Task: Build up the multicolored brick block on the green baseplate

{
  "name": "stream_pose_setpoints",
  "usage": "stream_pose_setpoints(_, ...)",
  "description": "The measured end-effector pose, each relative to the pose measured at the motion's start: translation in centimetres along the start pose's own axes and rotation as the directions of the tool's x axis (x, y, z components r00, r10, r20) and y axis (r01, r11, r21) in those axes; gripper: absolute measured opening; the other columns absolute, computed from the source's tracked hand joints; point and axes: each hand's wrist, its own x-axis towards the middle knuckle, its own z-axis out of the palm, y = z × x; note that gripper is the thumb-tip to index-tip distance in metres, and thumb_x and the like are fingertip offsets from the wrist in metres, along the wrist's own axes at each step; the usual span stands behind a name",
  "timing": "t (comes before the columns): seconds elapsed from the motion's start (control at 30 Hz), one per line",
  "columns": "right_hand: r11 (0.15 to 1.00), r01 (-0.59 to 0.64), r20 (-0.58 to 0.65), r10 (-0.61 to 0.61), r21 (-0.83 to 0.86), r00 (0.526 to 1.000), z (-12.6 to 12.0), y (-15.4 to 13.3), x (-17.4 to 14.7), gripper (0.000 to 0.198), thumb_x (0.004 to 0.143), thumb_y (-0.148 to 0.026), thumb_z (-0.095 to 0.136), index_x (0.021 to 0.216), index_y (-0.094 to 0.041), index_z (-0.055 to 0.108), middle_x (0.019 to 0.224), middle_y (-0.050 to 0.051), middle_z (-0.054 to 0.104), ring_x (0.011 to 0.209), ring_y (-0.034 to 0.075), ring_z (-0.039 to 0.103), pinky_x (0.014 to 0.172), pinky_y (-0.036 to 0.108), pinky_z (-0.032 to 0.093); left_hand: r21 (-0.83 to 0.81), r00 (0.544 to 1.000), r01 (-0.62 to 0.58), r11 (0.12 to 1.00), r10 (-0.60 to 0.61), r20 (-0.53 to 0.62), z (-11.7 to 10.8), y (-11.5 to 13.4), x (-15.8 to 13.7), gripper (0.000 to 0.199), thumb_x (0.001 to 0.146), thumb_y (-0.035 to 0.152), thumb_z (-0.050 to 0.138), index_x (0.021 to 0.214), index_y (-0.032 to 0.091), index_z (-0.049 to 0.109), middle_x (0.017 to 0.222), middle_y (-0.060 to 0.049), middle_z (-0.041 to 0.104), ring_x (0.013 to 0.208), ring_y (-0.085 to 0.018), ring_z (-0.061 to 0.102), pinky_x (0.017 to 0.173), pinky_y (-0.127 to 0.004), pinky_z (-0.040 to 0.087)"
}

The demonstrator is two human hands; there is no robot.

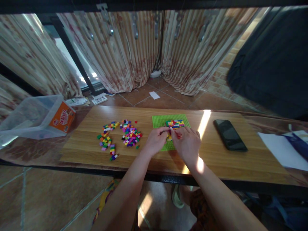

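Observation:
A green studded baseplate (pixel 157 120) lies on the wooden board, bearing a block of multicoloured toy bricks (pixel 175 123). My left hand (pixel 156 140) is at the left side of this brick build, its thumb and forefinger closed at the near edge. From the right, my right hand (pixel 188 142) reaches over the plate, with its fingertips meeting those of the left. A small pale bit shows between the fingertips, too small to name. Both hands cover the near part of the build, where some yellow bricks show between them.
Loose bricks lie in a pile (pixel 132 134) and a curved row (pixel 106 139) on the board's left. A black phone (pixel 230 135) rests at right, near white paper (pixel 276 149). A clear plastic bin (pixel 36 112) stands far left. Curtains (pixel 130 54) hang beyond the table.

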Motion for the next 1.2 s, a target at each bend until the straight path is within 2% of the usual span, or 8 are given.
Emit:
stream_pose_setpoints(0.17,1.000,0.010,0.026,-0.010,-0.013,1.000,-0.1,-0.1,-0.2,0.035,0.096,-0.041,0.053,0.070,-0.020,0.064,0.076,0.007,0.071,0.077,0.023,0.060,0.074,0.035,0.032,0.034,0.998,-0.053,0.998,0.052,0.023,0.2,-0.1,0.1,0.046,0.084,0.015,0.047,0.123,0.011,0.071,0.051,0.003,0.054,0.049,-0.011,0.044,0.055,-0.023,0.037)
stream_pose_setpoints(0.3,0.998,-0.028,0.053,0.025,0.051,0.998,0.0,0.4,0.0,0.038,0.097,-0.043,0.049,0.071,-0.021,0.064,0.076,0.006,0.071,0.075,0.022,0.060,0.073,0.035,0.032,0.037,0.997,-0.074,0.997,0.074,0.015,0.4,-0.3,-0.1,0.047,0.083,0.016,0.048,0.124,0.013,0.070,0.053,0.003,0.056,0.049,-0.011,0.043,0.055,-0.024,0.037)
stream_pose_setpoints(0.5,0.982,-0.054,0.031,0.049,0.181,0.998,-0.1,1.0,0.5,0.036,0.095,-0.047,0.053,0.075,-0.023,0.069,0.079,0.006,0.071,0.076,0.022,0.061,0.073,0.036,0.037,0.018,0.997,-0.080,0.997,0.080,-0.002,0.6,-0.5,-0.1,0.045,0.082,0.016,0.049,0.120,0.014,0.072,0.053,0.003,0.057,0.048,-0.012,0.043,0.055,-0.024,0.038)
stream_pose_setpoints(0.6,0.972,-0.001,0.007,-0.001,0.235,1.000,-0.3,1.4,0.7,0.029,0.095,-0.043,0.054,0.089,-0.023,0.075,0.091,0.008,0.073,0.087,0.024,0.062,0.078,0.037,0.040,0.035,0.996,-0.090,0.995,0.090,0.010,0.5,-0.5,0.0,0.045,0.082,0.016,0.049,0.122,0.014,0.071,0.054,0.003,0.057,0.048,-0.011,0.043,0.055,-0.024,0.037)
stream_pose_setpoints(0.73,0.973,0.117,0.044,-0.129,0.200,0.991,-0.1,1.8,0.6,0.032,0.099,-0.037,0.048,0.108,-0.025,0.076,0.108,0.011,0.069,0.102,0.027,0.058,0.085,0.040,0.040,0.055,0.994,-0.105,0.993,0.104,0.022,0.5,-0.5,-0.1,0.047,0.082,0.015,0.047,0.123,0.013,0.070,0.052,0.004,0.053,0.047,-0.010,0.041,0.053,-0.023,0.035)
stream_pose_setpoints(0.97,0.980,0.121,0.044,-0.129,0.155,0.991,0.6,1.9,0.2,0.033,0.099,-0.038,0.048,0.111,-0.027,0.076,0.111,0.011,0.066,0.103,0.028,0.055,0.083,0.041,0.039,0.051,0.993,-0.115,0.992,0.115,0.003,0.6,-0.7,0.1,0.044,0.083,0.015,0.049,0.120,0.013,0.071,0.058,0.002,0.060,0.054,-0.012,0.050,0.060,-0.024,0.043)
stream_pose_setpoints(1.07,0.980,0.116,0.041,-0.125,0.162,0.991,0.7,1.9,0.3,0.032,0.099,-0.038,0.048,0.106,-0.028,0.078,0.108,0.011,0.065,0.102,0.028,0.054,0.083,0.041,0.040,-0.001,0.996,-0.085,0.996,0.085,-0.041,0.5,-0.8,0.2,0.038,0.083,0.016,0.052,0.115,0.015,0.073,0.057,0.002,0.060,0.055,-0.013,0.054,0.061,-0.024,0.044)
stream_pose_setpoints(1.2,0.979,0.116,0.056,-0.127,0.165,0.990,0.8,1.8,0.4,0.031,0.098,-0.037,0.049,0.103,-0.027,0.078,0.107,0.012,0.065,0.102,0.028,0.054,0.084,0.043,0.040,-0.110,0.992,-0.004,0.994,-0.011,-0.129,0.2,-0.8,0.2,0.029,0.085,0.016,0.055,0.107,0.013,0.073,0.055,0.002,0.059,0.053,-0.011,0.056,0.053,-0.022,0.041)
